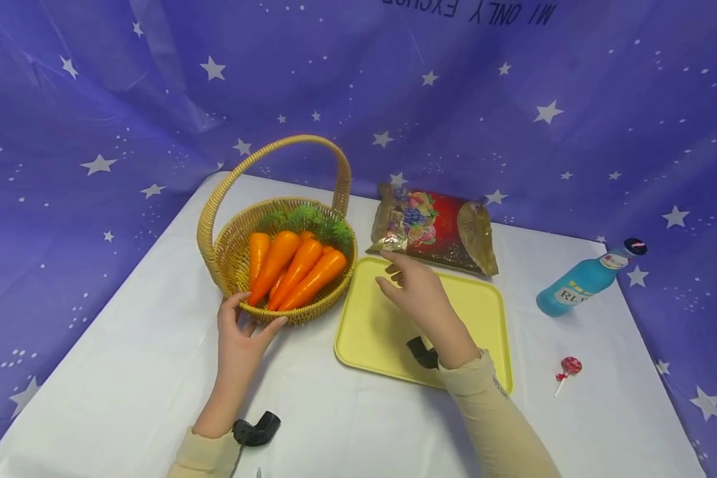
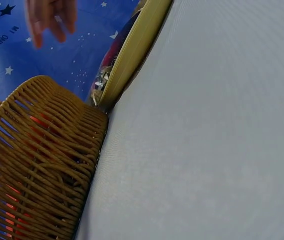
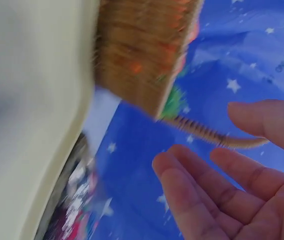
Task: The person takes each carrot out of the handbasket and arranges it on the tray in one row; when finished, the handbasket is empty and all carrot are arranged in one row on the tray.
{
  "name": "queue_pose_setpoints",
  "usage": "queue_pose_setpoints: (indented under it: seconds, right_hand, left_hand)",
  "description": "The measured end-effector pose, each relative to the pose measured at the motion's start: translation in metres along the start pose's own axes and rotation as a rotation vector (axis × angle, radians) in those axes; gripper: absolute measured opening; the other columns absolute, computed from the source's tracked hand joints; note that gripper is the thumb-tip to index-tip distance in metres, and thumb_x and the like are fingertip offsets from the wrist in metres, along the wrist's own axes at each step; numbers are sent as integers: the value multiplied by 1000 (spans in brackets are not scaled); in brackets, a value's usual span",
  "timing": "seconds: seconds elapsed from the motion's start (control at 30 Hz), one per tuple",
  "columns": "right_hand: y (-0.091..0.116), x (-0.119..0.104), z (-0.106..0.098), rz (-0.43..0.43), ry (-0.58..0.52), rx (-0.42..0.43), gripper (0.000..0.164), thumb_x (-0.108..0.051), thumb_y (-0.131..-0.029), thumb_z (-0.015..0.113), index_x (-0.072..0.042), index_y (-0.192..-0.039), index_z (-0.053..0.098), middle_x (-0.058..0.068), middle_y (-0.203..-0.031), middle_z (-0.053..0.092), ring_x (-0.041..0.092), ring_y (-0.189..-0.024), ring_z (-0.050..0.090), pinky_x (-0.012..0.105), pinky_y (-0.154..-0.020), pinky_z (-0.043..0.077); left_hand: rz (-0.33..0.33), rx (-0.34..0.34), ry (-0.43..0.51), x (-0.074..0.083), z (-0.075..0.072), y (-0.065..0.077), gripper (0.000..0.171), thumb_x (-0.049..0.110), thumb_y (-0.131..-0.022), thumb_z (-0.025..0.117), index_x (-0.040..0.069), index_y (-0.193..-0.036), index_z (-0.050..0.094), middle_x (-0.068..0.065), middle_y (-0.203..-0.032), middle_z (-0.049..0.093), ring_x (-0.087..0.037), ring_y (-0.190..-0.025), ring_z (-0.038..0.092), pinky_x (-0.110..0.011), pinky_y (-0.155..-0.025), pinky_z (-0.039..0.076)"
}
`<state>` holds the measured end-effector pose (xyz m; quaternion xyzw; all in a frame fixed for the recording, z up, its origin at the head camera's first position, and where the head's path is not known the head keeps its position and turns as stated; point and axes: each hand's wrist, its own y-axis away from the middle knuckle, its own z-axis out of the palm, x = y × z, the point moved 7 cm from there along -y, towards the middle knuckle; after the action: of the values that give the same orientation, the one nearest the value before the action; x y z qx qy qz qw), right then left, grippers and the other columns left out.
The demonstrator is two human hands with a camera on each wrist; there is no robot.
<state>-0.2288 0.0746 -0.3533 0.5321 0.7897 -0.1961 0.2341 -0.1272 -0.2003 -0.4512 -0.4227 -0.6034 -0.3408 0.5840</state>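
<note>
At the near rim of a wicker basket [image 1: 301,318], my left hand [image 1: 239,338] holds on, fingers over the edge and thumb against the outer weave. Several orange carrots [image 1: 299,272] with green tops [image 1: 307,219] lie inside that basket. My right hand [image 1: 415,292] hovers over a yellow tray [image 1: 484,312], holding nothing; its fingers are loosely bent and spread from the thumb. In the right wrist view the palm and fingers [image 3: 222,195] show empty, with the blurred basket [image 3: 131,55] beyond.
Behind the tray lies a red and gold packet [image 1: 436,229] with fruit printed on it. To the right, a blue bottle [image 1: 585,282] with a black cap lies beyond a red lollipop [image 1: 569,366]. A starry blue cloth [image 1: 358,86] hangs behind the white table [image 1: 137,332].
</note>
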Motion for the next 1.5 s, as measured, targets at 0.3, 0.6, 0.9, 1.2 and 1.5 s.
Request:
queue_pose_setpoints:
  seconds: [0.3,0.6,0.9,1.2,1.5]
  right_hand:
    - [-22,-45,16,-53,-27,-59,55,-23,-90,68,-12,-141,50,6,-106,67,21,-93,63,36,-80,53]
    - [-42,-70,34,-57,135,-142,59,-29,-92,62,-11,-145,43,2,-75,62,14,-55,48,27,-50,41]
    - [-62,-80,67,-32,394,-256,58,-36,-93,61,-6,-140,47,6,-101,69,21,-83,65,32,-68,52]
    - [-79,-76,91,11,347,-218,60,-44,-94,57,-22,-148,38,6,-93,69,24,-76,64,33,-57,50]
    - [-84,-62,87,-34,62,-105,50,-34,-92,65,-27,-139,49,7,-106,68,20,-90,63,33,-76,50]
  left_hand:
    - [-9,-1,-50,-3,0,0,77,8,-76,82,4,-136,34,-14,-144,23,-34,-135,28,-52,-108,31]
    - [7,10,-49,3,1,1,74,10,-77,82,4,-134,36,-13,-141,26,-31,-132,32,-48,-108,32]
    - [-1,12,-84,0,2,2,75,13,-78,82,4,-135,34,-11,-138,28,-30,-132,32,-49,-109,31]
    - [-20,13,-103,-4,-1,2,77,13,-77,82,5,-136,33,-10,-141,26,-32,-136,29,-49,-110,29]
    - [4,15,-87,2,2,4,76,9,-77,81,3,-136,34,-10,-140,26,-32,-136,28,-50,-110,29]
